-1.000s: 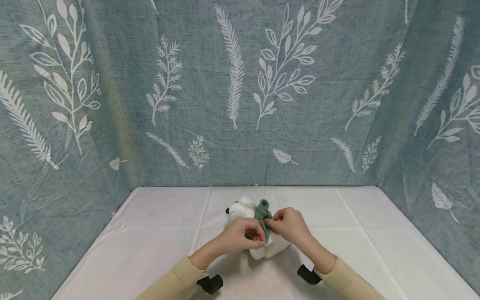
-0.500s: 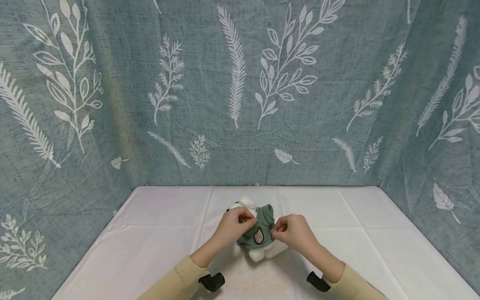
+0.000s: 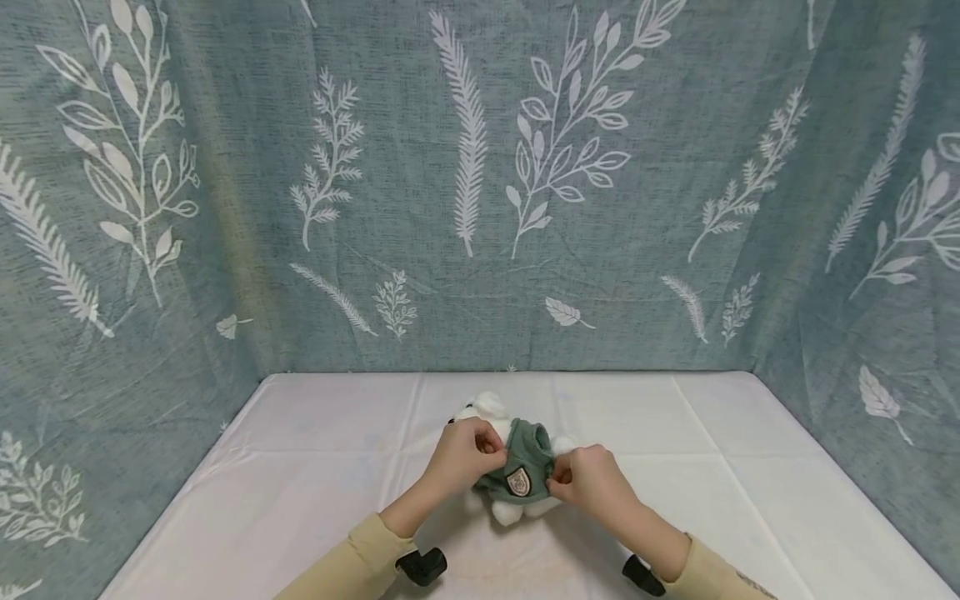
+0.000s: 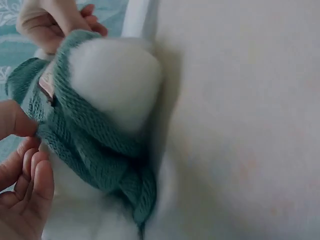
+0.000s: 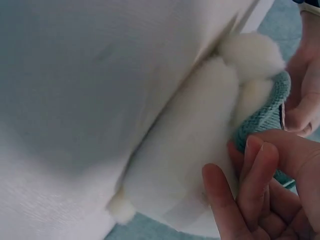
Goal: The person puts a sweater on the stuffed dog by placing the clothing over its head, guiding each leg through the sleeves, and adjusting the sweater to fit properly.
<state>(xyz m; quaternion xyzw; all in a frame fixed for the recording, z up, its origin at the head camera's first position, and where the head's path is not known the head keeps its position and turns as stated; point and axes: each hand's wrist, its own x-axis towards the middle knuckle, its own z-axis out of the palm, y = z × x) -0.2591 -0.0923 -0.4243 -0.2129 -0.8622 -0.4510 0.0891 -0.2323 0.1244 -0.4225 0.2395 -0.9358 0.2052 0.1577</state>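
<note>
A white plush toy (image 3: 489, 406) lies on its side, its head to the left in the head view. Around its body is a small green knitted sweater (image 3: 525, 458) with a shield-shaped badge (image 3: 518, 482) facing up. My left hand (image 3: 463, 457) pinches the sweater by its edge near the toy's neck, thumb against forefinger. On the other side, my right hand (image 3: 596, 483) pinches the sweater's edge near the hem. In the right wrist view the toy's bare white body (image 5: 180, 140) shows beside the right fingers. My left hand hides part of the toy's face.
A white cloth (image 3: 322, 483) with fold creases covers the table. Blue-grey curtains (image 3: 420, 208) with white leaf prints close off the back and both sides. A black strap piece (image 3: 422, 567) sticks out below the left wrist, another (image 3: 642, 575) below the right.
My left hand has moved up from the lower front to the sweater's neck side. The bunched sweater has spread out, uncovering its badge. My right hand has shifted slightly down and right.
</note>
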